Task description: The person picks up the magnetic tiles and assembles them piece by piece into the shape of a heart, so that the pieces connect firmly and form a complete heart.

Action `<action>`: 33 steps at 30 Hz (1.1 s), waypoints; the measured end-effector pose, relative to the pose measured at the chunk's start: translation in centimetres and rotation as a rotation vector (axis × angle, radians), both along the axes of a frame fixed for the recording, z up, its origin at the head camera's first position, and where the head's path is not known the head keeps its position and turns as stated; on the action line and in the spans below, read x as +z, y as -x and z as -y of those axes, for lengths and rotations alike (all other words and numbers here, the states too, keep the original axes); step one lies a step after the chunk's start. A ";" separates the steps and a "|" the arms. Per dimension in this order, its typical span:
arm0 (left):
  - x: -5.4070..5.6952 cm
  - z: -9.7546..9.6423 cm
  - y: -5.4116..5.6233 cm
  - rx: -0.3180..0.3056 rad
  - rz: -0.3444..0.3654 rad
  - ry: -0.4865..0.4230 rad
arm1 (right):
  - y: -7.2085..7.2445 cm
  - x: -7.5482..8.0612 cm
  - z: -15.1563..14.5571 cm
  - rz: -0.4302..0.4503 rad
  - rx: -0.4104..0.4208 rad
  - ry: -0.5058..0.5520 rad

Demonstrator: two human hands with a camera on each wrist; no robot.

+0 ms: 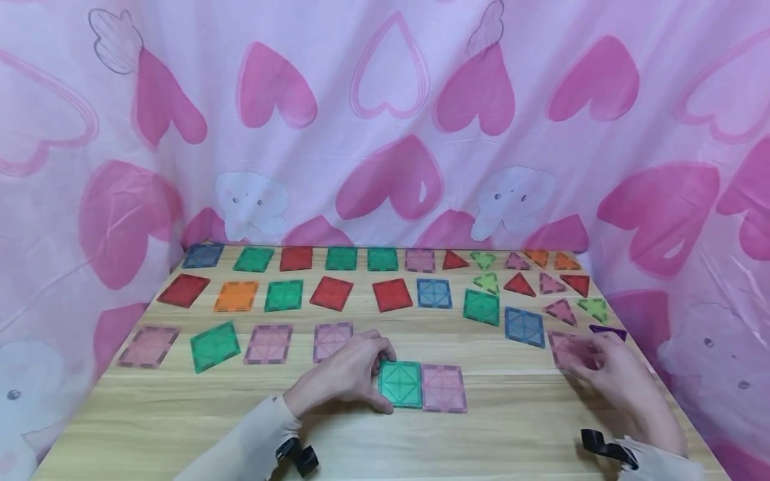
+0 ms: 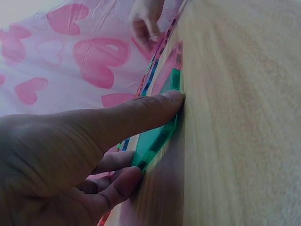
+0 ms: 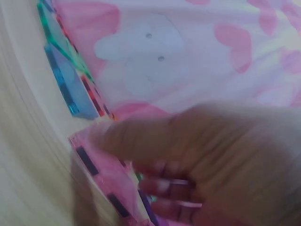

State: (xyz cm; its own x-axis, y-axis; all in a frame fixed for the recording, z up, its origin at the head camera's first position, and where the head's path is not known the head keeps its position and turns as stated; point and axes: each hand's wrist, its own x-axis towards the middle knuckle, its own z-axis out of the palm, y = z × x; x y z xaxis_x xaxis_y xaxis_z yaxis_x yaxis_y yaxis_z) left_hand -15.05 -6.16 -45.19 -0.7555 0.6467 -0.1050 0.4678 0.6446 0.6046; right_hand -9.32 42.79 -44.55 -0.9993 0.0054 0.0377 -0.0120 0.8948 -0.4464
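In the head view my left hand (image 1: 349, 369) holds a green translucent square magnetic tile (image 1: 400, 385) by its left side, thumb at the near corner and fingers at the far one. The left wrist view shows that thumb (image 2: 160, 106) on the green tile's edge. Lying flush against the green tile's right side is a pink square tile (image 1: 444, 388). On the right, my right hand (image 1: 613, 374) is over another pink square tile (image 1: 559, 344), partly covering it. Its blurred thumb overlaps that pink tile (image 3: 110, 181) in the right wrist view, with the fingers loosely bent.
Several square tiles in red, green, blue, orange and pink lie in rows across the wooden table (image 1: 216, 421). Small triangle tiles (image 1: 519, 285) cluster at the back right, and a purple tile (image 1: 609, 331) lies beside the right hand. A pink heart-patterned curtain (image 1: 385, 80) encloses the table.
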 end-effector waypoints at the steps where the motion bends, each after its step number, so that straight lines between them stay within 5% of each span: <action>1: 0.0 0.0 0.0 -0.001 0.000 -0.003 | -0.1 0.0 -0.4 0.020 0.003 -0.016; 9: 0.1 -0.2 -0.5 0.001 0.006 0.004 | -0.7 0.6 -0.4 0.204 -0.046 -0.024; 16: 0.3 -0.7 -1.7 -0.037 0.065 0.015 | -2.0 1.0 0.7 0.283 0.139 0.242; 25: 0.7 -1.1 -2.5 -0.084 0.039 0.052 | -1.3 0.4 4.9 0.179 0.444 0.285; 33: 0.4 -1.2 -2.4 -0.089 0.037 0.049 | 0.3 -0.8 8.7 0.112 0.440 0.268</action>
State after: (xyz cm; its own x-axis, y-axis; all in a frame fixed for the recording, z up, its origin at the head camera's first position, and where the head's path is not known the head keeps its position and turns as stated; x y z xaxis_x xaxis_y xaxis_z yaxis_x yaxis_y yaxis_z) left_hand -12.69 -5.00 -44.77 -0.6904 0.7044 -0.1648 0.5026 0.6309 0.5910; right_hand -9.67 34.13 -45.33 -0.9071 -0.4206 -0.0142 -0.3000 0.6700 -0.6791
